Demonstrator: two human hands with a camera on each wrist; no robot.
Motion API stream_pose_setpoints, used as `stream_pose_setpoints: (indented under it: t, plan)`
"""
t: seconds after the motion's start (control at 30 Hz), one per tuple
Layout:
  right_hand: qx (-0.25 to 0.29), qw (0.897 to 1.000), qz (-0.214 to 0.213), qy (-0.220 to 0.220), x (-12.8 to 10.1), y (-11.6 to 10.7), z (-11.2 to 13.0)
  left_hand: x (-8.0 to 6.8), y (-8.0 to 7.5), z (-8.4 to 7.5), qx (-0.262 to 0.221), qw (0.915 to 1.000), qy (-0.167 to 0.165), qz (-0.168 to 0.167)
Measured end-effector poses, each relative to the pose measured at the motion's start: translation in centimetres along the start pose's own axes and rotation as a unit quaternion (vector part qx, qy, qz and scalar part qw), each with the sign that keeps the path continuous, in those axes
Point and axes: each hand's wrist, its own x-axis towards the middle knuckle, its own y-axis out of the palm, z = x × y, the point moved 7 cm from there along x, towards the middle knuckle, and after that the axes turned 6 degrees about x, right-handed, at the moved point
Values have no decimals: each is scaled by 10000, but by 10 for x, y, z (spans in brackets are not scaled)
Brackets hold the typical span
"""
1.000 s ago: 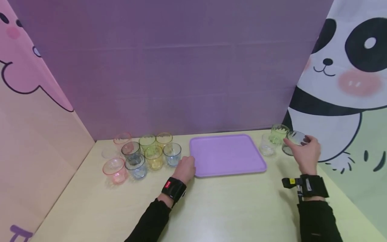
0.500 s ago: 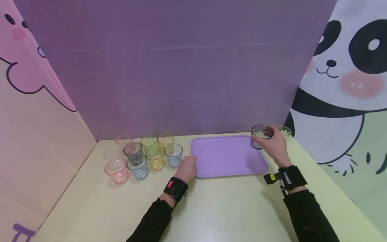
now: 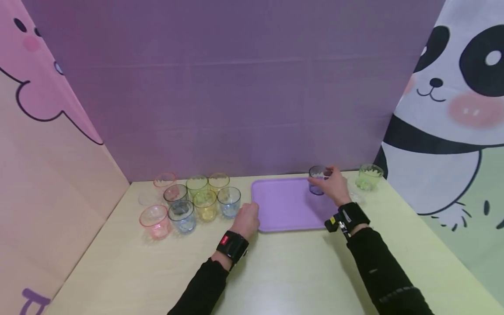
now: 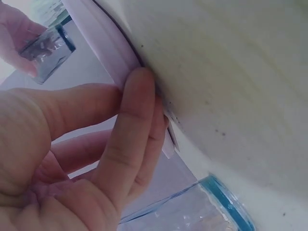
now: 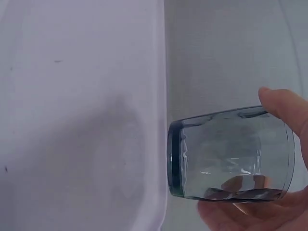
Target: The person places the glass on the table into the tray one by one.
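My right hand (image 3: 334, 186) grips a smoky grey glass (image 3: 316, 180) upright over the far right part of a lilac tray (image 3: 283, 205). In the right wrist view the grey glass (image 5: 231, 154) sits between my fingertips (image 5: 284, 103), with its base by the lilac tray (image 5: 72, 96); whether it touches the tray is unclear. My left hand (image 3: 246, 217) holds the tray's near left corner. In the left wrist view my left hand (image 4: 86, 144) has thumb and index finger against the tray's rim (image 4: 103, 41), and the grey glass (image 4: 48, 50) shows beyond.
A cluster of several tinted glasses (image 3: 189, 201) stands left of the tray, one blue glass (image 4: 202, 207) close to my left hand. A green glass (image 3: 368, 176) stands at the far right corner. Cartoon panels wall the yellow table (image 3: 275, 271) on three sides.
My right hand lifted the grey glass from the right side of the table and carried it left over the tray. My left hand stayed on the tray's corner.
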Motion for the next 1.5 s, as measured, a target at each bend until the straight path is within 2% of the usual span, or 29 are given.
stream_pose_setpoints:
  t: [0.17, 0.27, 0.43, 0.57, 0.93, 1.17, 1.37, 1.5]
  plan:
    - [147, 9997, -136, 165, 10, 7, -5, 0, -1, 1, 29, 10000, -36, 21]
    - [486, 9980, -265, 311, 15, 10, -10, 0, 1, 2, 33, 9999, -84, 91]
    - [1309, 9888, -322, 638, 24, 17, -21, 0, 2, 1, 43, 9998, -116, 130]
    - [1593, 9822, -519, 846, 31, 17, -29, -1, 2, 0, 57, 9999, -81, 68]
    - [1823, 9727, -1080, 945, 47, 13, -43, -1, 4, 0, 228, 9997, 122, 23]
    - [2277, 9645, -980, 911, 55, 16, -56, -1, 3, -1, 270, 9994, 197, -61]
    - [2188, 9686, -939, 715, 52, 16, -56, -1, 1, -3, 276, 9994, 195, -61]
    - [2177, 9687, -905, 774, 49, 16, -54, -2, 1, -3, 243, 9996, 116, -1]
